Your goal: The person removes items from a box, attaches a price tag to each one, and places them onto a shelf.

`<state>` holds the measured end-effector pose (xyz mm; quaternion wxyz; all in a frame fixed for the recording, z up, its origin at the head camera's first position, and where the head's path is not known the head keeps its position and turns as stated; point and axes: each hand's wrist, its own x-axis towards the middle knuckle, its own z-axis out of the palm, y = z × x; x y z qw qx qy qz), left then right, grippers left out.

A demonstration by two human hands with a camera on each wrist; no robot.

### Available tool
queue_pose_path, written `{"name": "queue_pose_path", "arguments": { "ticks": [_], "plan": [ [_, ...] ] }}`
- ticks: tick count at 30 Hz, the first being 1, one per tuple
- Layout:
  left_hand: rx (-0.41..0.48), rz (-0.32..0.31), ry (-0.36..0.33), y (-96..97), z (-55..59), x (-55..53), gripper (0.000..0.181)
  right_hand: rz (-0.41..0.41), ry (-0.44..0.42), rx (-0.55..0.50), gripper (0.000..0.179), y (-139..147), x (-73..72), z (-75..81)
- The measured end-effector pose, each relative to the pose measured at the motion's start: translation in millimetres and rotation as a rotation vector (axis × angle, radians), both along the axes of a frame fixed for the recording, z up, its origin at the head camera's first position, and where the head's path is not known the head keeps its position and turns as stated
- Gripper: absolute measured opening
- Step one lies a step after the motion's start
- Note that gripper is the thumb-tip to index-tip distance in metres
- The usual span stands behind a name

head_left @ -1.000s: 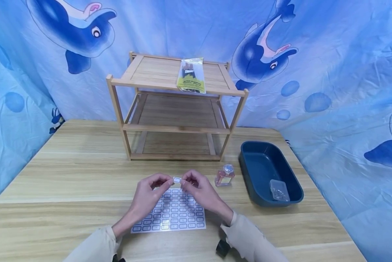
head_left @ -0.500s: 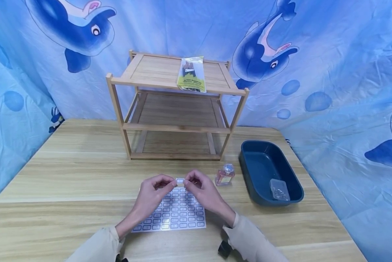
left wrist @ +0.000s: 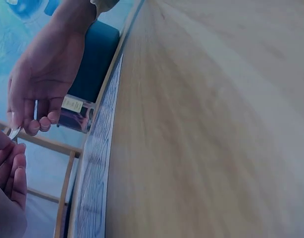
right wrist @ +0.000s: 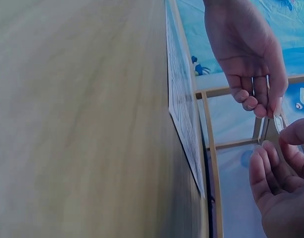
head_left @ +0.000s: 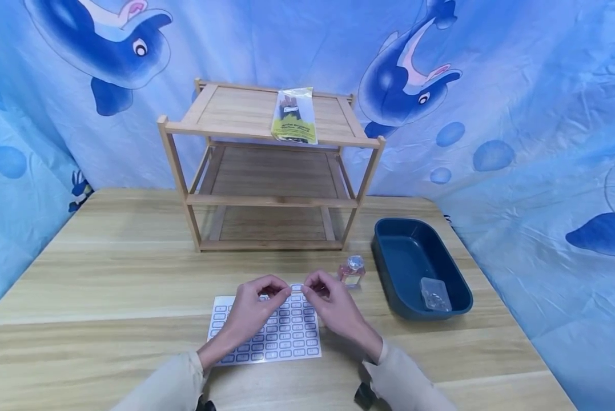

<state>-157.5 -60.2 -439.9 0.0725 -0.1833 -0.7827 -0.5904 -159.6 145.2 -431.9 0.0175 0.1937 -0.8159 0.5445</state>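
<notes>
A small white label sticker (head_left: 297, 287) with a dark printed border is stretched between both hands in the head view. The left hand (head_left: 258, 305) pinches its left end between thumb and forefinger. At the other end, the right hand (head_left: 334, 302) pinches it the same way. Both wrist views show the sticker (right wrist: 278, 123) held off the table between the fingertips. Below the hands lies a white sheet of label stickers (head_left: 271, 346), printed in rows and partly covered by the left hand. A pink glass perfume bottle (head_left: 352, 272) stands just beyond the right hand.
Behind the hands stands a three-tier wooden shelf (head_left: 271, 201). On its top lies a yellow-and-white packet of brushes (head_left: 294, 117). To the right is a dark blue basin (head_left: 405, 257) holding a small clear plastic box (head_left: 435, 294). A blue dolphin-print curtain (head_left: 297, 40) hangs behind.
Both hands have shifted slightly right with the sticker between them, uncovering the sheet's upper left corner. The right hand now overlaps the area near the perfume bottle. The head view has turned slightly.
</notes>
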Motion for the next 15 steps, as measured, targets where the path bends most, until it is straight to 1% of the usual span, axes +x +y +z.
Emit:
{"name": "queue_pose_path", "arguments": {
  "ticks": [4, 7, 11, 15],
  "plan": [
    [-0.021, -0.018, 0.025, 7.0, 2.3, -0.4, 0.006, -0.034, 0.028, 0.019, 0.003, 5.8, 2.1, 0.6],
    [-0.048, -0.031, 0.062, 13.1, 3.7, -1.4, 0.007, -0.064, 0.069, 0.024, 0.002, 11.0, 3.8, 0.5],
    [-0.075, -0.044, 0.102, 22.0, 2.5, -3.2, 0.008, -0.101, 0.113, 0.034, 0.007, 18.2, 6.4, -1.1],
    [-0.083, -0.060, 0.122, 31.9, 1.8, -4.2, 0.008, -0.144, 0.139, 0.050, 0.010, 25.2, 9.5, -2.8]
  ]
}}
